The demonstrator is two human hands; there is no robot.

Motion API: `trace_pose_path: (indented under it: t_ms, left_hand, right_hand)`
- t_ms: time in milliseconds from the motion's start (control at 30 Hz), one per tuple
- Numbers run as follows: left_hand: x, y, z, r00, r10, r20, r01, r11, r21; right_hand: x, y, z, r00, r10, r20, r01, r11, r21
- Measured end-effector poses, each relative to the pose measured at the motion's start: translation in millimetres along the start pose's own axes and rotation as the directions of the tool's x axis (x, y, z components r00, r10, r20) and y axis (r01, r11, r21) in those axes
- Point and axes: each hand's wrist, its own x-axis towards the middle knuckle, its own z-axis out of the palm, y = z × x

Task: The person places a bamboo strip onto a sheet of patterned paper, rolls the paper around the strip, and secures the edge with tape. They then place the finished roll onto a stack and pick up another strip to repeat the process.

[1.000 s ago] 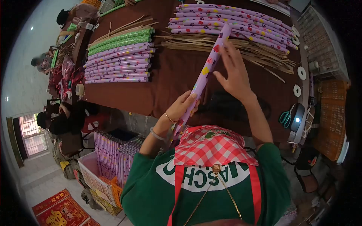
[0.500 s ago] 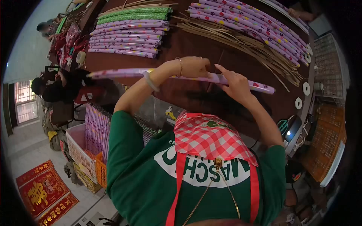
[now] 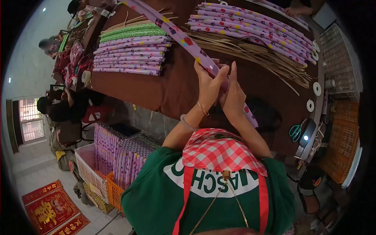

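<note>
A long lilac tube of patterned paper (image 3: 187, 42) slants across the view from the upper left down to my chest. My left hand (image 3: 209, 84), with bracelets on its wrist, wraps round the tube near its lower half. Just below, my right hand (image 3: 234, 100) is pressed against the same tube, its index finger pointing up; part of its grip is hidden. The tube's short lower end (image 3: 250, 116) sticks out past my right wrist.
On the brown table (image 3: 125, 85) lie a stack of lilac and green tubes (image 3: 129, 51), more lilac tubes (image 3: 250, 29) and thin brown strips (image 3: 250, 51). White tape rolls (image 3: 317, 89) and scissors (image 3: 296, 133) line the right edge. Crates (image 3: 92, 160) stand at lower left. Other people sit nearby.
The tube has swung from nearly level to a steep slant, its far end now up and away. My hands have come closer together and nearer my chest.
</note>
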Motion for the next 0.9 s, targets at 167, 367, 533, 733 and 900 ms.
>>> trace_pose_path:
  t_ms: [167, 367, 533, 733, 900]
  left_hand:
    - [-1.4, -1.1, -6.0, 0.991, -0.046, 0.128, 0.043, 0.999, 0.022]
    - [1.6, 2.4, -29.3, 0.892, 0.035, 0.451, -0.039, 0.999, 0.0]
    - [2.2, 16.4, -38.3, 0.81, -0.098, 0.579, 0.207, 0.97, -0.126]
    - [-1.0, 5.6, -11.3, 0.992, -0.045, 0.116, 0.058, 0.991, -0.119]
    - [-0.1, -8.2, -19.9, 0.991, 0.014, 0.13, 0.011, 0.982, -0.189]
  right_hand:
    - [-4.0, -3.9, -2.5, 0.997, -0.071, -0.042, 0.074, 0.995, 0.071]
    - [-14.8, -1.8, 0.7, 1.0, 0.005, -0.022, -0.001, 0.985, 0.174]
    - [-14.8, -1.3, -0.6, 0.999, 0.038, -0.029, -0.034, 0.993, 0.111]
    - [-18.3, -4.2, 1.6, 1.0, 0.022, 0.003, -0.022, 0.998, 0.055]
    - [-23.8, -1.7, 3.0, 1.0, 0.007, 0.005, -0.007, 0.994, 0.111]
